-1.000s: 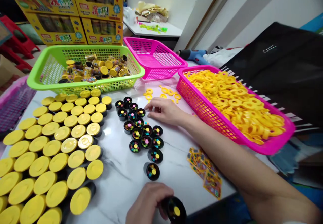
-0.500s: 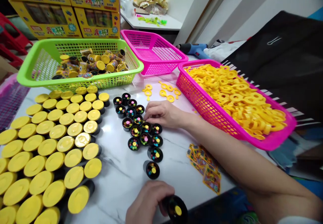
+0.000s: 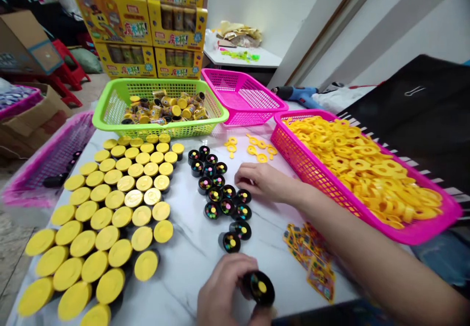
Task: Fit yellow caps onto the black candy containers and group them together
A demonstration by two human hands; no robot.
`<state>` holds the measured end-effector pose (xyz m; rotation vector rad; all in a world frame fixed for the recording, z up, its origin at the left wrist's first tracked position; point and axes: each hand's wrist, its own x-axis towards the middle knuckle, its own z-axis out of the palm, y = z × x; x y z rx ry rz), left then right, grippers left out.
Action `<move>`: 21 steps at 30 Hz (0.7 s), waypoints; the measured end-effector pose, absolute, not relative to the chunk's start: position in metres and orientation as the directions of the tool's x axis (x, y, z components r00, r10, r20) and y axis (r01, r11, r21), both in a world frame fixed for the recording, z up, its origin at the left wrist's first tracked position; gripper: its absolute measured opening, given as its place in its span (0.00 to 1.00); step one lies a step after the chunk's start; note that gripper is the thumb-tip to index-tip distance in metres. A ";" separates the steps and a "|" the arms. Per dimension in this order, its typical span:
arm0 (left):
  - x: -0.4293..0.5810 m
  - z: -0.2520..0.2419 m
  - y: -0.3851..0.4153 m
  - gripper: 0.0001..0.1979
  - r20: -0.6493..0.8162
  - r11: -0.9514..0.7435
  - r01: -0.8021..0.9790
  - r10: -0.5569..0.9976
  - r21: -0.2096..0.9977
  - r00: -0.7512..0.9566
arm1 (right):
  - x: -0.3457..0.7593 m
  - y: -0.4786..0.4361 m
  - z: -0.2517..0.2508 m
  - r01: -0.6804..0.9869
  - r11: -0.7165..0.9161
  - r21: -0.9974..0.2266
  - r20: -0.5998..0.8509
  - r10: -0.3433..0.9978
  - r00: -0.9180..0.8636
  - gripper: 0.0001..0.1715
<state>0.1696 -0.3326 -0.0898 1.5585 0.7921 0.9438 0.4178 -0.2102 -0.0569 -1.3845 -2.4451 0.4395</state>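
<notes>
- Head view: the right hand (image 3: 262, 181) has slid along the cup cluster (image 3: 227, 202) towards its near end; I cannot tell whether its fingers meet.
- Fingers of the left hand (image 3: 224, 284) stay clamped on a black cup (image 3: 256, 292), on the cluster's near side, so it remains ungrouped.
- The cup is round, its mouth showing a yellow piece (image 3: 262, 287) inside.

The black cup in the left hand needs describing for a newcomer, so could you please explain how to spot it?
Start with the white table and look toward its near edge. There the left hand holds a black cup with a yellow spot in its middle. Unlike the other black cups, farther back on the table, it is gripped by the left hand.
</notes>
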 end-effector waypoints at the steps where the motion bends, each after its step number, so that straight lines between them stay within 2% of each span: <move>1: 0.169 -0.088 -0.331 0.22 0.161 -0.185 0.008 0.879 0.983 0.449 | 0.418 -0.212 -0.060 0.796 0.465 -0.389 0.125 0.882 -0.454 0.07; 5: 0.167 -0.081 -0.329 0.16 0.129 -0.181 0.079 0.892 0.980 0.434 | 0.421 -0.228 -0.064 0.888 0.311 -0.340 0.214 0.944 -0.249 0.05; 7: 0.166 -0.078 -0.329 0.15 0.133 -0.182 0.073 0.892 0.981 0.432 | 0.420 -0.244 -0.057 0.907 0.210 -0.365 0.275 0.955 -0.111 0.03; 11: 0.166 -0.076 -0.329 0.16 0.119 -0.155 0.044 0.884 0.987 0.453 | 0.402 -0.294 -0.023 0.775 0.063 -0.628 0.285 0.946 0.155 0.01; 13: 0.166 -0.075 -0.329 0.15 0.103 -0.144 0.054 0.881 0.988 0.462 | 0.383 -0.322 -0.004 0.681 0.100 -0.725 0.271 0.951 0.148 0.01; 15: 0.165 -0.075 -0.328 0.14 0.106 -0.152 0.063 0.880 0.986 0.463 | 0.364 -0.345 0.010 0.637 0.191 -0.747 0.285 0.957 0.047 0.02; 21: 0.164 -0.079 -0.330 0.14 0.176 -0.231 0.060 0.864 0.971 0.472 | 0.333 -0.369 0.001 0.655 0.401 -0.640 0.358 0.910 -0.207 0.06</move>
